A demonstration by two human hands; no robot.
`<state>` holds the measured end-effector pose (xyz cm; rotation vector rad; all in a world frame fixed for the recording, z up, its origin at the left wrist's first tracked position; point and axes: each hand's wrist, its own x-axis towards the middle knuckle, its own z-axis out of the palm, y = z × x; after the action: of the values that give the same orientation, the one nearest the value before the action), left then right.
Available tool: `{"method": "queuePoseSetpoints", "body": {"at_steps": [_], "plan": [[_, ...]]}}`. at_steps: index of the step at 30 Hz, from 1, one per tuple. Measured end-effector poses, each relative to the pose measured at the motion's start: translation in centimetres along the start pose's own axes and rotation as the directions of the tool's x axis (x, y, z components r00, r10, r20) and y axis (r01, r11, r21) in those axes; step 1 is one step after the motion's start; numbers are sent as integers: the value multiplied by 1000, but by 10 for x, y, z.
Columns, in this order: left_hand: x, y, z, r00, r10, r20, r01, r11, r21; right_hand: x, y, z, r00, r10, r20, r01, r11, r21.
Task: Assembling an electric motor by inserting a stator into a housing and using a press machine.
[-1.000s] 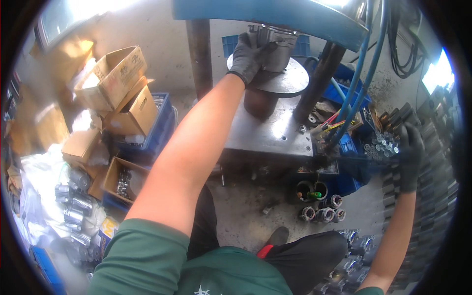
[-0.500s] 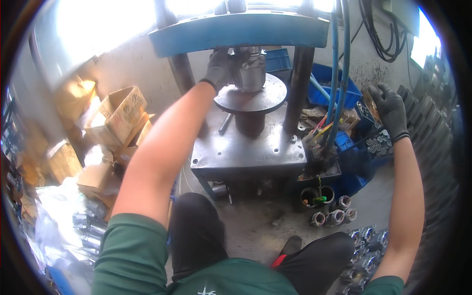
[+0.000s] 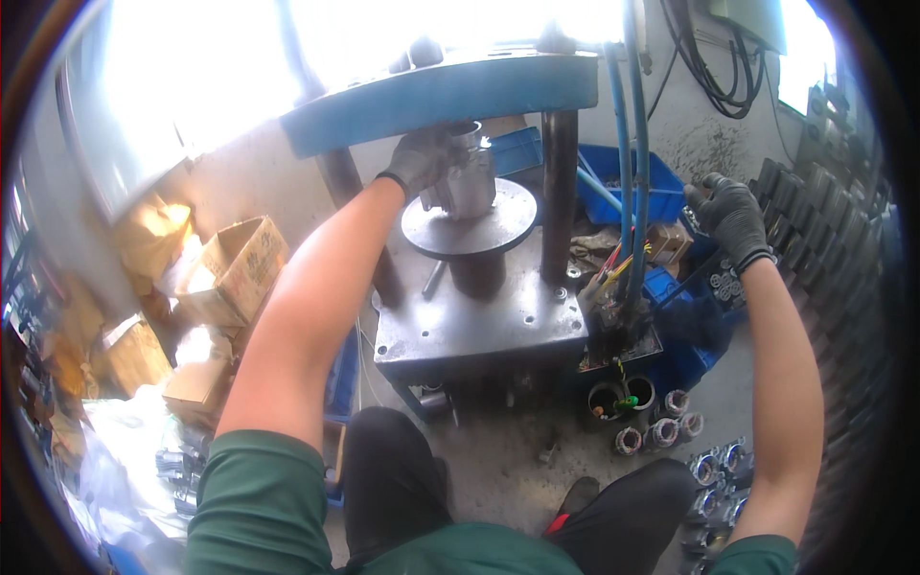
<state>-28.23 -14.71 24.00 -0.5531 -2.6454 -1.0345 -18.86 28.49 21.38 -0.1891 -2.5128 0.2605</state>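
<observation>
A grey cast-metal motor housing [image 3: 471,192] stands upright on the round steel plate [image 3: 513,218] of a press. My left hand [image 3: 422,161], in a dark grey glove, grips its upper left side; the fingertips are partly hidden. Above them spans the blue crossbeam [image 3: 450,94] of the press. Off to the right, my right hand [image 3: 733,218], gloved too, hovers near bins of small metal parts. Its fingers are loosely bent, thumb apart, and nothing shows in them.
Thick steel columns [image 3: 559,192] and blue hoses [image 3: 640,163] flank the plate. Blue bins [image 3: 661,182] stand at right, with ring-shaped parts [image 3: 661,433] on the floor below. Cardboard boxes [image 3: 225,273] are piled at left. Stacked metal parts [image 3: 815,240] line the far right.
The whole view has shifted, so the press sits lower and further left. My left hand stays on the motor housing. My right hand remains out at the right, its fingers a little more bent.
</observation>
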Motion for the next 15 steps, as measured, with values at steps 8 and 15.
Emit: {"method": "queuePoseSetpoints", "body": {"at_steps": [8, 15], "plan": [[2, 2, 1, 992, -85, -91, 85, 996, 3, -1, 6, -1, 1000, 19, 25, -18, 999, -34], [21, -30, 15, 961, -73, -268, 51, 995, -86, 0, 8, -1, 995, 56, 87, -53, 998, -37]]}}
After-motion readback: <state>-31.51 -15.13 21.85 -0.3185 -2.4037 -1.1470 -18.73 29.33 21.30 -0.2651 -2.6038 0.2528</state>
